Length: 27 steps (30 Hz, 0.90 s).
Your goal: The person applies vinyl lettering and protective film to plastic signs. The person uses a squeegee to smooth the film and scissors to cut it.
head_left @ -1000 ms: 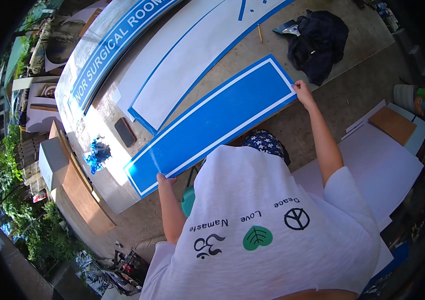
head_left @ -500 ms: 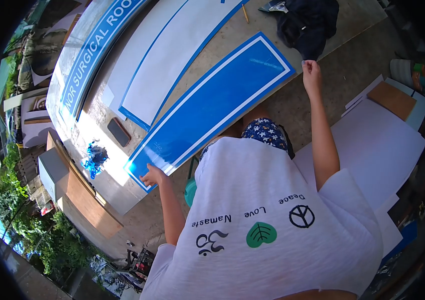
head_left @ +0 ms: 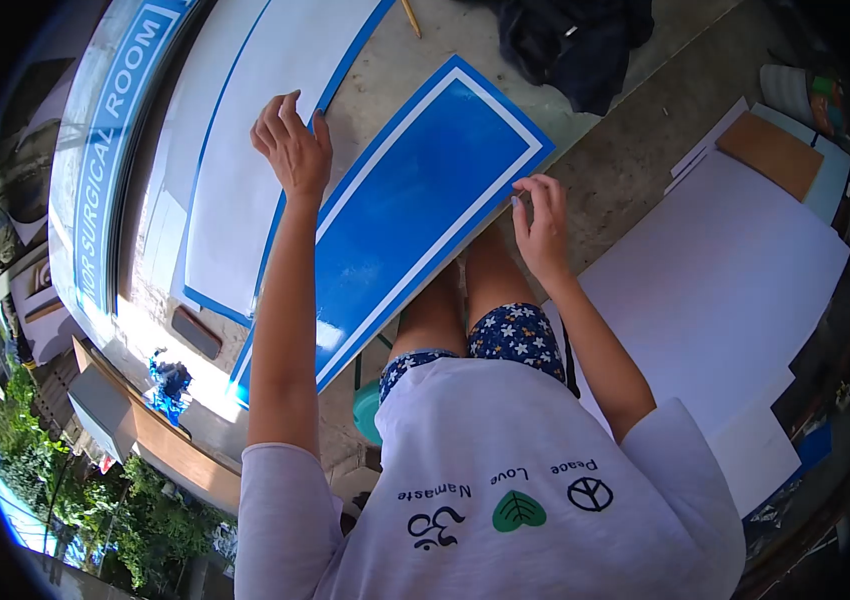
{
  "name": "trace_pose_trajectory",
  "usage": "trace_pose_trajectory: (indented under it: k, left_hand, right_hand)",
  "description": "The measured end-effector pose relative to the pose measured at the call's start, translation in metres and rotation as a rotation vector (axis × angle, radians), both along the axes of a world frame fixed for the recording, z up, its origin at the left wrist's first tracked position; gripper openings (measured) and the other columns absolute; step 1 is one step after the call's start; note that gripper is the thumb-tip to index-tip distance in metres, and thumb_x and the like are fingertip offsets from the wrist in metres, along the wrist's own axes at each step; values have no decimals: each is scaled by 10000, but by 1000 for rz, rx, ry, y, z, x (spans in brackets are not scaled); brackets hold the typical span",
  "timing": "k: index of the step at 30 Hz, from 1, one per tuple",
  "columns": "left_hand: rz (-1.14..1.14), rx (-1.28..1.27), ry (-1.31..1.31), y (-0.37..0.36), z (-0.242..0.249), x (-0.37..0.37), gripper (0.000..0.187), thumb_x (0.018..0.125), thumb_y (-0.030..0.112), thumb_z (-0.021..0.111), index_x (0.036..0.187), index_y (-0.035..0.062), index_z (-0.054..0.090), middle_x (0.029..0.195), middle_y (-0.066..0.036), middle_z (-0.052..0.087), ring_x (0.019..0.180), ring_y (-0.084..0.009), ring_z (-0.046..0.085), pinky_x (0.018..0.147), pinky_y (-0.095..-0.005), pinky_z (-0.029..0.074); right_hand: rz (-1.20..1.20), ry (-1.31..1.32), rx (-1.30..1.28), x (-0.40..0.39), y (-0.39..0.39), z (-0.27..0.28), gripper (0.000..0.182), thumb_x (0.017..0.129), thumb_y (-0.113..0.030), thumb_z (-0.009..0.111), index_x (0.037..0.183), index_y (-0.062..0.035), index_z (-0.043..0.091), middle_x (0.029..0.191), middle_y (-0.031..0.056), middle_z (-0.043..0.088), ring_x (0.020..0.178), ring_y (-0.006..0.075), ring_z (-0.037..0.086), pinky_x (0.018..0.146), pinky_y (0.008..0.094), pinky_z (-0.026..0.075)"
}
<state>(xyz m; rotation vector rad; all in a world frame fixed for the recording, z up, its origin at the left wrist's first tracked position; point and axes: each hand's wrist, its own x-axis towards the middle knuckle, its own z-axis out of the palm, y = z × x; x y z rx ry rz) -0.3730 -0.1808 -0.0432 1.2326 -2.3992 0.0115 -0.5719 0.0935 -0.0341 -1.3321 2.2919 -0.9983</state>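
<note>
A long blue sign panel [head_left: 435,190] with a white border line lies on the table in front of me. My left hand [head_left: 295,145] is over the gap between this panel and a white panel with blue edges [head_left: 235,190], its fingers spread and holding nothing. By the near right edge of the blue panel is my right hand [head_left: 543,225], fingers loosely bent and apart, with nothing between them. A dark cloth [head_left: 580,50] lies beyond it at the table's far right.
A sign reading "NOR SURGICAL ROOM" [head_left: 125,110] lies at the far left. A phone [head_left: 197,332] and crumpled blue scraps [head_left: 170,385] are near the table's left end. A pencil [head_left: 412,18] lies at the top. Large white sheets [head_left: 715,270] are stacked at right.
My left hand has moved from the blue panel's left end up toward the white panel. My right hand has let go of the dark cloth and come left to the blue panel's edge.
</note>
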Motion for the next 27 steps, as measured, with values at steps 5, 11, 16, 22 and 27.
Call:
trace_pose_trajectory:
  k: [5, 11, 16, 22, 27]
  left_hand:
    - [217, 29, 18, -27, -50, -21, 502, 904, 324, 567, 1316, 101, 384, 1285, -107, 417, 1277, -271, 336, 1127, -538, 120]
    - [309, 141, 27, -23, -63, -8, 493, 899, 345, 542, 1301, 92, 408, 1283, -109, 432, 1267, -279, 351, 1136, -536, 98]
    - [308, 160, 10, -23, -60, -9, 472, 877, 312, 564, 1275, 89, 441, 1270, -115, 446, 1247, -278, 365, 1125, -518, 129]
    - [320, 153, 6, -22, -54, -9, 417, 884, 272, 563, 1239, 76, 464, 1246, -105, 478, 1198, -283, 402, 1077, -455, 201]
    - [304, 178, 16, -22, -54, -8, 408, 876, 252, 560, 1238, 90, 464, 1247, -107, 472, 1205, -287, 391, 1076, -460, 210]
  right_hand:
    - [-3, -13, -63, -20, -42, -2, 214, 896, -53, 611, 1109, -31, 602, 1086, 111, 516, 947, 268, 574, 785, 359, 493]
    - [89, 65, -117, -44, -111, -30, 186, 874, -54, 647, 1059, -50, 631, 1048, 97, 539, 855, 239, 603, 733, 353, 510]
    - [185, 196, -163, -44, -128, -54, 184, 832, -71, 697, 1012, -66, 658, 960, 64, 574, 820, 242, 604, 735, 350, 504]
    - [201, 306, -146, -41, -127, -57, 227, 808, -77, 724, 1028, -77, 668, 946, 54, 590, 785, 226, 595, 708, 341, 495]
    - [202, 307, -134, -37, -128, -52, 243, 794, -65, 737, 1027, -80, 671, 937, 55, 589, 748, 214, 584, 687, 332, 491]
